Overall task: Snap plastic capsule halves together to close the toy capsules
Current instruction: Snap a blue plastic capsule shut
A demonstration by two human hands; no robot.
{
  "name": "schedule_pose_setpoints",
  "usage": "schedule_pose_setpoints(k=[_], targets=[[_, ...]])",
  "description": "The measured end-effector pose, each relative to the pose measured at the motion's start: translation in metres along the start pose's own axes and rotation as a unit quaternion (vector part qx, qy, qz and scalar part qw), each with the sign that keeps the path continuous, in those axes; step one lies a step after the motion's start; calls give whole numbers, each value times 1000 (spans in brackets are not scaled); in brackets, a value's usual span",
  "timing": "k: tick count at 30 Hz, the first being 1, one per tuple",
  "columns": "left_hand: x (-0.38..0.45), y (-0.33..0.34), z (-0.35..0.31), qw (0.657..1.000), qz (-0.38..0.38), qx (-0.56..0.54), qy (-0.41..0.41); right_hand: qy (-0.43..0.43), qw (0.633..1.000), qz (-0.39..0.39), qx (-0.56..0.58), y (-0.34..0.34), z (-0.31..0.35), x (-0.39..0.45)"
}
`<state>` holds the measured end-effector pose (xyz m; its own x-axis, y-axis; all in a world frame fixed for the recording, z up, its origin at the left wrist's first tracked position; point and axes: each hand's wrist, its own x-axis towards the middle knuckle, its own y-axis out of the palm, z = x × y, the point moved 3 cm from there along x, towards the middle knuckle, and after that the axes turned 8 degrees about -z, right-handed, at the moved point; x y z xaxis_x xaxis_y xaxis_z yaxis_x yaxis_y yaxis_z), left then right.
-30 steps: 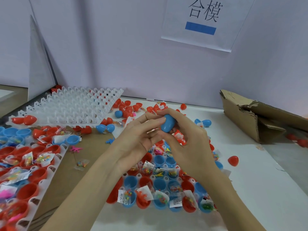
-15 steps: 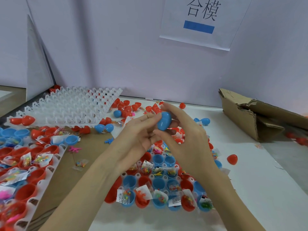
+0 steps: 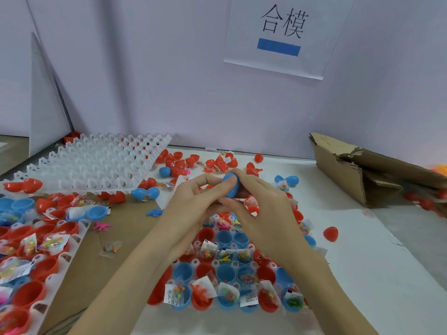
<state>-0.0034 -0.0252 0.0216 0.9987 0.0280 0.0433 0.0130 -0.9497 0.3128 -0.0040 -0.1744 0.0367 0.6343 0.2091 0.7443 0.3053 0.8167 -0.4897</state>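
Both hands meet above the middle of the desk (image 3: 387, 274), holding a blue capsule (image 3: 231, 189) between them. The left hand (image 3: 191, 213) has its fingers stretched toward the capsule, the fingertips (image 3: 229, 182) pressing on its upper side. The right hand (image 3: 263, 213) curls round the capsule from the far side and below, its grip tight on the shell, with a small red-and-white packet (image 3: 251, 205) showing just under its fingers. Whether the two halves are fully snapped together I cannot tell, since the fingers cover the seam.

Below the hands lies a tray of open capsule halves (image 3: 225, 286), blue and red, many with little bags of coloured toys in them. A second tray of red and blue halves (image 3: 29, 262) sits at the left edge on brown cardboard. Farther back on the left an empty white plastic tray (image 3: 96, 165) rests tilted, with two red halves (image 3: 23, 185) on its near corner. Loose red halves (image 3: 183, 162) are scattered behind the hands, and one red half (image 3: 330, 234) lies alone to the right. A torn cardboard box (image 3: 358, 170) stands at the right, and a paper sign (image 3: 280, 35) with a blue bar hangs on the wall.
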Motion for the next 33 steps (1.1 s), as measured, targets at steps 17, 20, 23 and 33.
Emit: schedule_pose_setpoints(k=[17, 20, 23, 33], targets=[[1, -19, -12, 993, -114, 39, 18, 499, 613, -299, 535, -95, -147, 107], [3, -20, -13, 992, -120, 26, 17, 513, 691, -262, 436, -92, -152, 101], [5, -22, -13, 992, -125, 24, 18, 494, 754, -188, 389, -77, -145, 78], [4, -23, -10, 992, -118, 42, 21, 284, 949, -95, -102, -69, -135, 26]])
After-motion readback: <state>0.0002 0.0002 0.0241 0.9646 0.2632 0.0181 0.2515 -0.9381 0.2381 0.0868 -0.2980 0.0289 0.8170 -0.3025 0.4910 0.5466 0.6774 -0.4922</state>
